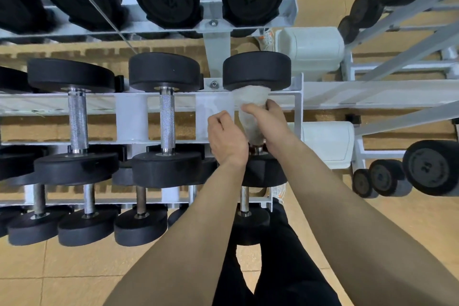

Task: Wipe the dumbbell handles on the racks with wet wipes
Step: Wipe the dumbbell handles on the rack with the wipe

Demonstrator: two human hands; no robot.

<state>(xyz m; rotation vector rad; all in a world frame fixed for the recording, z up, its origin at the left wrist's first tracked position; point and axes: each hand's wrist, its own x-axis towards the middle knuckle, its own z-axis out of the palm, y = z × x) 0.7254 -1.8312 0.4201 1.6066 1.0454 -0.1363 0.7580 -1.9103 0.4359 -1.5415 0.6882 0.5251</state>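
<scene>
White wet wipe (250, 104) wraps the handle of the rightmost dumbbell (257, 71) on the middle rack (131, 117). Right hand (270, 126) grips it there. Left hand (226, 136), fingers curled, sits at its 9 o'clock; whether it holds the wipe I cannot tell.

Forearms: two, bare, stretched forward and converging at the wrists. One left hand (227, 136), back upward, fingers curled in, grasp not discernible. One right hand (269, 126), just beside it, thumb on top, fingers curled round a white wipe (250, 98).
</scene>
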